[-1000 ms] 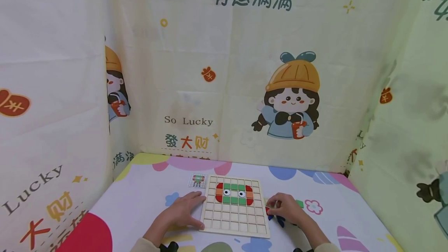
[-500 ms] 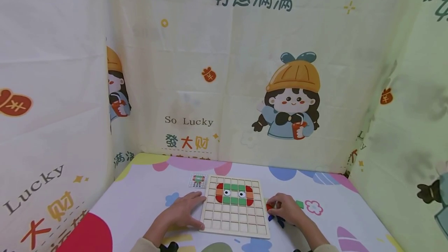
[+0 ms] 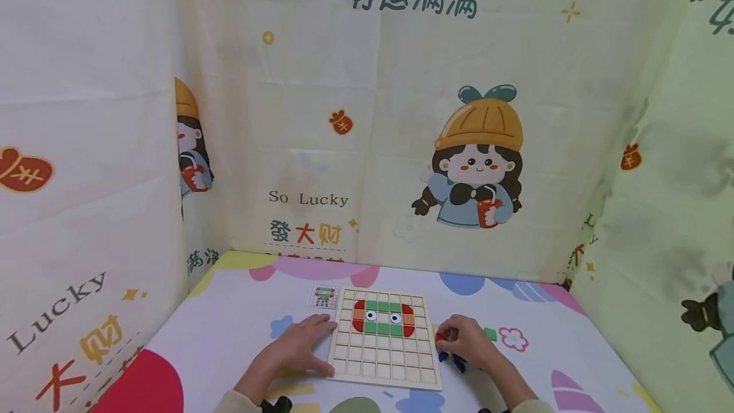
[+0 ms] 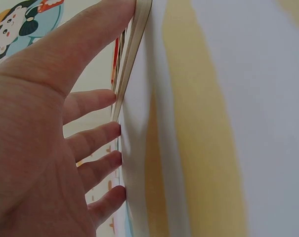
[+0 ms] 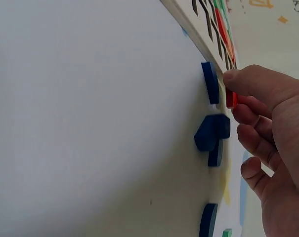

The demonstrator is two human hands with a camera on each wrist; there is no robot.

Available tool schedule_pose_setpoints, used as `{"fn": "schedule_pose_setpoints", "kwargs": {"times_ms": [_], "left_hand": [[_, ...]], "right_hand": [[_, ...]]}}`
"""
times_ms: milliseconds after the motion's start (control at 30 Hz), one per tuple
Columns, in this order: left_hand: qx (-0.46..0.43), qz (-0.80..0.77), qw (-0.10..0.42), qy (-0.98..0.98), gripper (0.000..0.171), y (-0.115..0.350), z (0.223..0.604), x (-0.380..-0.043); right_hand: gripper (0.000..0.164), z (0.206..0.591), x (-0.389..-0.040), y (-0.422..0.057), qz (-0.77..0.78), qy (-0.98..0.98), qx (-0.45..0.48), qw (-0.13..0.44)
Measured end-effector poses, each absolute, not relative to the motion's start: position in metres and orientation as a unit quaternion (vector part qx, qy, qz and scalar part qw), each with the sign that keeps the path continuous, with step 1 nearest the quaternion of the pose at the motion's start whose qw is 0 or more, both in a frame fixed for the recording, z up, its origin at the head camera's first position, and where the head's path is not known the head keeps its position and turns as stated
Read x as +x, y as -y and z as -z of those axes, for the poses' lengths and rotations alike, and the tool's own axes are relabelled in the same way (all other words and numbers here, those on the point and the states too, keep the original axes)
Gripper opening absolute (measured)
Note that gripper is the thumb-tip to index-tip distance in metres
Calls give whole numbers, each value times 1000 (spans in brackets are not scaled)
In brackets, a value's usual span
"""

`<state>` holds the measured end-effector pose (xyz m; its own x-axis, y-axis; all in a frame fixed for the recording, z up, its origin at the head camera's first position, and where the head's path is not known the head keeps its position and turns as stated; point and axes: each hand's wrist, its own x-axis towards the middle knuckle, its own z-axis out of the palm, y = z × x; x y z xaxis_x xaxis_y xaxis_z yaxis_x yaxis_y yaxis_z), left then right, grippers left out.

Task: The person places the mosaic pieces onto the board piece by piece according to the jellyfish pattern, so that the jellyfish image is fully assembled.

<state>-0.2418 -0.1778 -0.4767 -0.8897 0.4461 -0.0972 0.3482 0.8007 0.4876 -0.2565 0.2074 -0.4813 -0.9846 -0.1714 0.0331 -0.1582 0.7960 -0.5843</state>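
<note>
A wooden grid board [image 3: 367, 357] lies on the table, with green, red and orange tiles and two eye tiles forming a face in its upper half. My left hand [image 3: 295, 344] rests against the board's left side, thumb at the near corner and fingers extended along the edge. Beside the right edge, my right hand [image 3: 469, 340] pinches a small red tile [image 5: 231, 98] between thumb and index finger. Several dark blue pieces [image 5: 210, 83] lie on the table under and near that hand, partly hidden by it in the head view.
A small pattern card [image 3: 323, 296] showing a robot-like figure lies at the board's upper left corner. Beyond the right hand is a green tile [image 3: 490, 334]. Printed cloth walls [image 3: 378, 164] enclose the table [image 3: 229, 324] at the back and both sides.
The red tile at my right fingertips shows a little more than before, with only a slight shift of the fingers. My left hand and the board stay where they were.
</note>
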Motion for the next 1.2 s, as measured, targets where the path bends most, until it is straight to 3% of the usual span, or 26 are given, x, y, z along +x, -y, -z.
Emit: {"fn": "schedule_pose_setpoints", "kwargs": {"times_ms": [200,700,1200], "left_hand": [[211,-235,104,-943,94,177,475,-241],[212,-242,101,-942,92,178,471,-238],[211,-234,102,-943,93,178,472,-241]], "right_hand": [[17,483,-257,-196,315,-941,-122,-3],[14,483,-257,-156,326,-924,-200,24],[16,480,-256,-136,326,-923,-200,48]]}}
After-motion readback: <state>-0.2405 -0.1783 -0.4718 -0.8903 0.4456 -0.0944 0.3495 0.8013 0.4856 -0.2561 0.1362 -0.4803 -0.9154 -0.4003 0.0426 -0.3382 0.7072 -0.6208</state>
